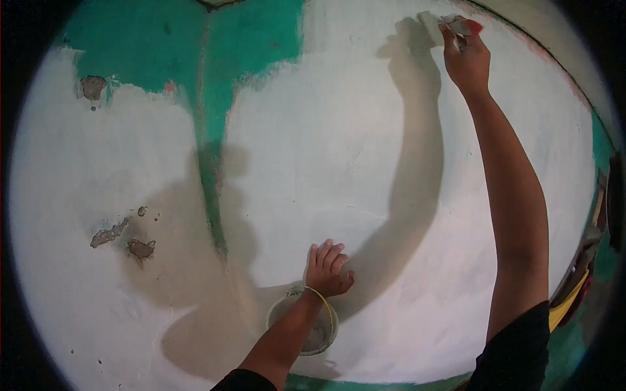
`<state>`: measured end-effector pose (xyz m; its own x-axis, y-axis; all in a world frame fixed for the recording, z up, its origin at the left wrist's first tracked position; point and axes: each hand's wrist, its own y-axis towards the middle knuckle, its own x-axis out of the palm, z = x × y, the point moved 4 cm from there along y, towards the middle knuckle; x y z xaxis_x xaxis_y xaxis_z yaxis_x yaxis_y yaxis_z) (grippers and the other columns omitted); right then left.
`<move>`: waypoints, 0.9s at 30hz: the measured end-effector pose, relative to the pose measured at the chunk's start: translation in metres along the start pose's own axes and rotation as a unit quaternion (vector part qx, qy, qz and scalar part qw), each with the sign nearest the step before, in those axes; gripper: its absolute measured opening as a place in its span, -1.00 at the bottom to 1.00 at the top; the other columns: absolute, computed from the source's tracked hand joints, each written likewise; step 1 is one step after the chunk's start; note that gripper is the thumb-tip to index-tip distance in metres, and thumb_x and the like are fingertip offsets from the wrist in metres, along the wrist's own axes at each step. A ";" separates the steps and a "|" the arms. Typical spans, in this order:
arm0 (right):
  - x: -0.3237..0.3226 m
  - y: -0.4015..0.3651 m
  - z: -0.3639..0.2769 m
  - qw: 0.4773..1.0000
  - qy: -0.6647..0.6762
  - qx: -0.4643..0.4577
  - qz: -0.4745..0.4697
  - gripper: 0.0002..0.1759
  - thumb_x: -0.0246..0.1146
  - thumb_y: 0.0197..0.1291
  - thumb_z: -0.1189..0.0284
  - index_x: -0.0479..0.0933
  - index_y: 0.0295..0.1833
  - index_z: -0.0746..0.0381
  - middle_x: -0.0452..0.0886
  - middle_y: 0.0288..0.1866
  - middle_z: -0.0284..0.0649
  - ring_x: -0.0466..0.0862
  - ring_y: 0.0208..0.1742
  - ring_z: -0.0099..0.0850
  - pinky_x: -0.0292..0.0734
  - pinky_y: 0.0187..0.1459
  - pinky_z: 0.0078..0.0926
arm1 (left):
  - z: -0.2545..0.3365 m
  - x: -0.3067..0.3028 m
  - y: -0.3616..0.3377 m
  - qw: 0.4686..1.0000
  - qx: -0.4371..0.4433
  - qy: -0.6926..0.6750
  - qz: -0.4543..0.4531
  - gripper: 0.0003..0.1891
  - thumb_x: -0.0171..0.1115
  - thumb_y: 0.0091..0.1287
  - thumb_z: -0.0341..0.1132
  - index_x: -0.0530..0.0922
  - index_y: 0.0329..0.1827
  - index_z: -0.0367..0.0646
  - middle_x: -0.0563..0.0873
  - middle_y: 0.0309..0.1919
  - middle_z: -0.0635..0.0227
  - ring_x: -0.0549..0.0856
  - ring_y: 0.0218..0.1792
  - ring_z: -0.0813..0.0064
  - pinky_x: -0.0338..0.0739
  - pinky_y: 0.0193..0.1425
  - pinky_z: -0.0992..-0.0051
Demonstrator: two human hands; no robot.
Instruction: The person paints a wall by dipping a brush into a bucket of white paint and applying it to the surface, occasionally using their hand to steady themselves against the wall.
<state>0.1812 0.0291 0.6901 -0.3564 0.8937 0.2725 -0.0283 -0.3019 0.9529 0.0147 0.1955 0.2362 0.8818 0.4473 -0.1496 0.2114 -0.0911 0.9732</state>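
Observation:
High on the white-painted wall, my right hand [467, 60] is closed round a scraper-like tool [462, 26] with a red part, close to the wall's upper right edge. My left hand [327, 268] lies flat on the wall at the lower middle, its fingers apart. From my left wrist hangs a small round bucket [317, 332] by its yellow handle; greyish material shows inside, partly hidden by my forearm. White coating [313, 163] covers most of the wall around both hands.
Bare green paint [137, 45] remains at the upper left and runs down a narrow strip. Chipped patches [140, 248] mark the left side. At the right edge are a yellow item [568, 305] and dark objects. Shadows of my arms fall across the wall.

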 end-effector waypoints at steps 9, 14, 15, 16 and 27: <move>0.078 -0.101 -0.086 0.874 -0.089 -0.364 -0.311 -0.62 0.24 0.04 0.53 0.55 0.05 0.14 0.60 0.13 -0.18 0.63 0.08 -0.20 0.55 0.09 -0.26 | -0.003 0.001 -0.002 1.000 -0.017 -0.016 -0.013 -0.47 0.34 -0.07 -0.14 0.37 0.00 0.02 0.44 0.13 0.28 0.41 0.27 0.04 0.14 0.31 -0.19; 0.087 -0.144 -0.144 0.871 0.118 -0.184 -0.440 -0.72 0.29 0.14 0.45 0.56 -0.01 0.22 0.65 -0.12 0.01 0.67 -0.13 -0.09 0.57 -0.09 -0.26 | -0.001 -0.001 0.001 1.000 -0.016 0.002 -0.010 -0.48 0.33 -0.05 -0.11 0.37 -0.01 0.02 0.46 0.17 0.32 0.37 0.33 0.19 0.20 0.34 -0.12; 0.094 -0.145 -0.136 0.871 0.118 -0.187 -0.439 -0.72 0.29 0.14 0.45 0.56 -0.01 0.22 0.65 -0.12 0.01 0.67 -0.13 -0.09 0.57 -0.09 -0.26 | 0.000 -0.001 0.000 1.000 -0.013 -0.002 -0.008 -0.48 0.33 -0.06 -0.12 0.37 -0.02 0.02 0.45 0.15 0.30 0.39 0.30 0.12 0.19 0.32 -0.15; 0.104 -0.142 -0.116 0.899 0.169 -0.133 -0.380 -0.74 0.29 0.16 0.45 0.57 -0.03 0.23 0.66 -0.12 0.00 0.67 -0.13 -0.11 0.57 -0.08 -0.30 | -0.001 -0.001 0.000 1.000 -0.010 -0.005 -0.006 -0.48 0.34 -0.07 -0.13 0.37 -0.02 0.01 0.44 0.14 0.27 0.41 0.28 0.05 0.18 0.30 -0.19; -0.062 -0.065 0.031 0.992 -0.060 -0.104 0.030 -0.70 0.29 0.18 0.47 0.55 0.05 0.24 0.66 0.04 -0.11 0.70 0.00 -0.24 0.57 0.01 -0.42 | -0.002 0.002 -0.002 1.000 -0.014 -0.019 -0.016 -0.54 0.29 -0.06 -0.09 0.42 -0.10 -0.04 0.43 0.14 0.28 0.38 0.30 0.06 0.08 0.37 -0.17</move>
<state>0.2341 0.0031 0.6154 -0.2492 0.9018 0.3531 -0.2067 -0.4057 0.8903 0.0155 0.1985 0.2339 0.8896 0.4163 -0.1876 0.2294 -0.0523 0.9719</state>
